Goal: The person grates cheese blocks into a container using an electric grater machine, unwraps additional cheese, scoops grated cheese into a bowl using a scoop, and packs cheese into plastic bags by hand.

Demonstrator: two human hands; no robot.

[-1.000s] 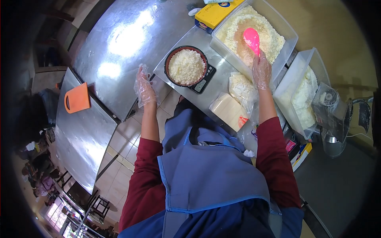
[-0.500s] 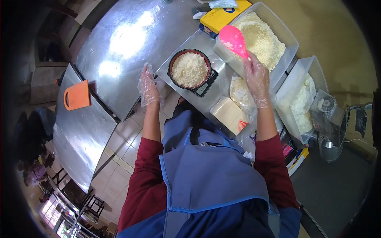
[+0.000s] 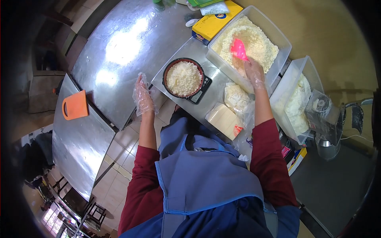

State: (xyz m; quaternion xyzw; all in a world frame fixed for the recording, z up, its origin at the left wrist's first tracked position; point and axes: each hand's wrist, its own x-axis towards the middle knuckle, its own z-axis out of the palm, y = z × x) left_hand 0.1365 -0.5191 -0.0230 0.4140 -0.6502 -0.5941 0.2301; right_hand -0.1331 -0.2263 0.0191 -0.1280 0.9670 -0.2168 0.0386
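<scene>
My right hand (image 3: 254,71), in a clear plastic glove, grips a pink scoop (image 3: 238,49) by its handle. The scoop's head is down among pale grated crumbs, which look like cheese, in a large clear plastic bin (image 3: 284,45). My left hand (image 3: 144,95), also gloved, is held in the air over the table edge with its fingers stretched out and nothing in it. Between the hands, a dark round bowl (image 3: 177,93) heaped with the same grated crumbs (image 3: 184,78) stands on a black digital scale (image 3: 201,93).
Nearer me lie a pale wrapped block (image 3: 224,120) and an opened plastic bag (image 3: 237,99) of white food. A second clear bin (image 3: 286,79) stands right, beside a grater-like machine (image 3: 323,113). A yellow box (image 3: 216,22) is behind; an orange cutting board (image 3: 75,105) lies left.
My right hand has lowered the pink scoop from above the bin's near edge into the grated crumbs. My left hand stays open beside the table, and the whole view has shifted slightly.
</scene>
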